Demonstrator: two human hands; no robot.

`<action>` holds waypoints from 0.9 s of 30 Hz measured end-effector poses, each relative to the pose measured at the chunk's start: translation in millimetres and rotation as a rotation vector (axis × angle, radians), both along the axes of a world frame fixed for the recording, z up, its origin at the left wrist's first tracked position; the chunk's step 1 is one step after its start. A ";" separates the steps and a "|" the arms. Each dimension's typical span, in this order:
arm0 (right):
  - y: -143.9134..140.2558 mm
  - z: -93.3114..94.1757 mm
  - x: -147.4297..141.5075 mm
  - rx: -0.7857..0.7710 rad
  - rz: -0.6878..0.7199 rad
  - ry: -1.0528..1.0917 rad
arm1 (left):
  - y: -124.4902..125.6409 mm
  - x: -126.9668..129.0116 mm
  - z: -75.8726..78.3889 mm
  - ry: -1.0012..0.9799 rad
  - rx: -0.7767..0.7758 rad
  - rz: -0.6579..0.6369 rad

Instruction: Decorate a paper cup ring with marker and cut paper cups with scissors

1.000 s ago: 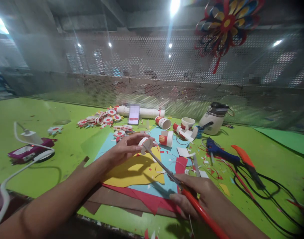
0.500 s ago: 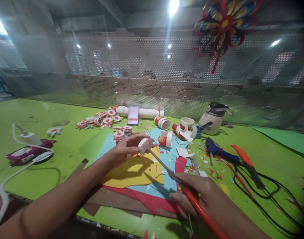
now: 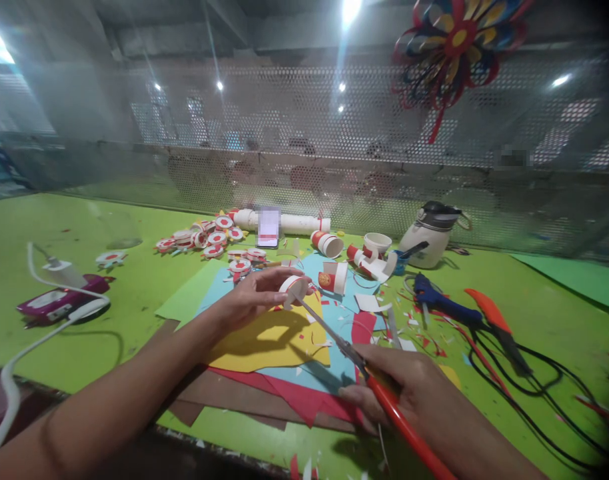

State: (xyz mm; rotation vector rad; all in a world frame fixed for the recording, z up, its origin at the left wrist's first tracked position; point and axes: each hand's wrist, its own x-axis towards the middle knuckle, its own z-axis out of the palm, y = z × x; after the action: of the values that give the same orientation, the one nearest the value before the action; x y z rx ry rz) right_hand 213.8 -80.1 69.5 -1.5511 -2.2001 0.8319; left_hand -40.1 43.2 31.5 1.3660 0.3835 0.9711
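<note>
At the left of the green worktop (image 3: 14,233), a white cable (image 3: 12,393) curves up to a plug (image 3: 64,275) at the purple power strip (image 3: 47,313). Just beyond it lies a lone disc (image 3: 111,259), red and white. A pile of similar discs (image 3: 217,238) sits farther back, next to a white tube (image 3: 307,225) that lies along the rear, with a phone (image 3: 268,230) propped upright in front of it.

Nearer the middle, the left hand (image 3: 249,293) is part-closed, thumb and fingers pinching a short, cut-down cup (image 3: 295,288) above a yellow sheet (image 3: 269,343); this overlaps a blue sheet (image 3: 317,375). The cup's open side is turned toward the scissors (image 3: 345,347), whose tips reach it; whether they bite into the wall I cannot tell. To its right, a red-and-white cup (image 3: 332,279) lies on its side.

The right hand (image 3: 409,383) is curled round the scissors' red handles. Past it, paper scraps are strewn near a blue glue gun (image 3: 447,305), with a jug (image 3: 427,239) standing behind. An orange-and-black tool (image 3: 489,312) lies beside the gun, by a looped black cord (image 3: 552,373).
</note>
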 end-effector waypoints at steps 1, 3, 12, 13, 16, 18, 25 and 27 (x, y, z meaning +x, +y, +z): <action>0.1 -0.1 0.3 -0.007 0.004 0.014 | -0.1 0.2 0.0 -0.004 0.001 -0.007; 0.7 -0.8 0.9 -0.028 0.014 0.041 | -0.1 0.2 -0.1 -0.011 0.008 -0.018; 3.2 -2.6 2.7 -0.037 0.053 0.044 | 0.8 -0.6 -1.2 -0.022 0.042 -0.010; 3.0 -2.7 2.6 -0.036 0.055 0.049 | 0.5 -0.3 -0.8 -0.019 0.044 -0.007; 1.6 -3.6 2.5 -0.020 0.035 0.051 | -0.4 0.2 0.6 -0.012 0.035 0.005; 0.6 -4.0 2.6 0.003 0.020 0.046 | -0.8 0.3 1.3 -0.017 0.034 0.008; -0.9 -2.3 2.0 0.011 0.002 0.064 | -1.2 0.5 0.8 -0.030 0.032 -0.018; -1.2 -1.5 1.8 0.026 -0.002 0.065 | -0.9 0.4 0.2 -0.022 0.038 -0.025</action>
State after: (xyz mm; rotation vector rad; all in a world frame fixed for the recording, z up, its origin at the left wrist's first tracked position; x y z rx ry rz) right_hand 215.6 -81.3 67.9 -1.4926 -2.1554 0.8377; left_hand -39.7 42.3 31.7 1.3900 0.3325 0.9760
